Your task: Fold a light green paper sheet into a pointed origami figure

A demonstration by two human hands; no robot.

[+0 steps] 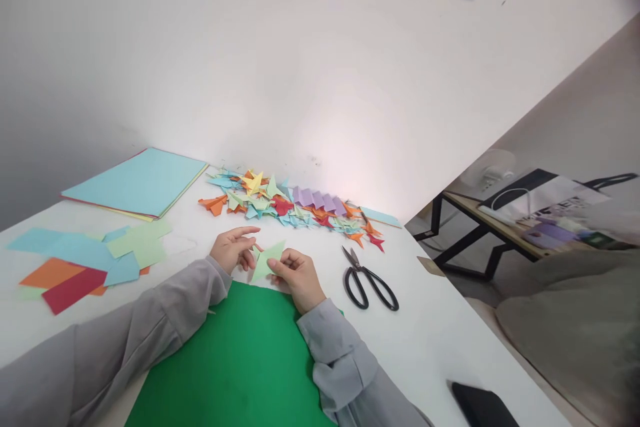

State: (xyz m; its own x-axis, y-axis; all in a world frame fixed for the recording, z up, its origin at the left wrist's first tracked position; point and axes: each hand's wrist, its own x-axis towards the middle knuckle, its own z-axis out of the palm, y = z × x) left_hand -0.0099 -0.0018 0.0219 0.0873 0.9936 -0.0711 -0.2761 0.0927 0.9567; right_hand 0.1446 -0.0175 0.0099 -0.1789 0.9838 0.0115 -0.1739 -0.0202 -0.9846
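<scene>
A pale green folded paper piece [266, 260] is pinched between both hands above the far edge of a large green sheet [240, 360]. My left hand [233, 248] grips its left side with fingers curled. My right hand [297, 275] holds its right side, thumb and fingers pressed on the paper. Both arms wear grey sleeves and rest on the white table [430, 340].
Black scissors [369, 280] lie just right of my hands. A pile of folded coloured paper shapes [290, 207] stretches along the wall. A stack of coloured sheets [137, 183] and loose paper scraps [80, 263] lie at the left. A dark phone [483, 405] lies near the front right edge.
</scene>
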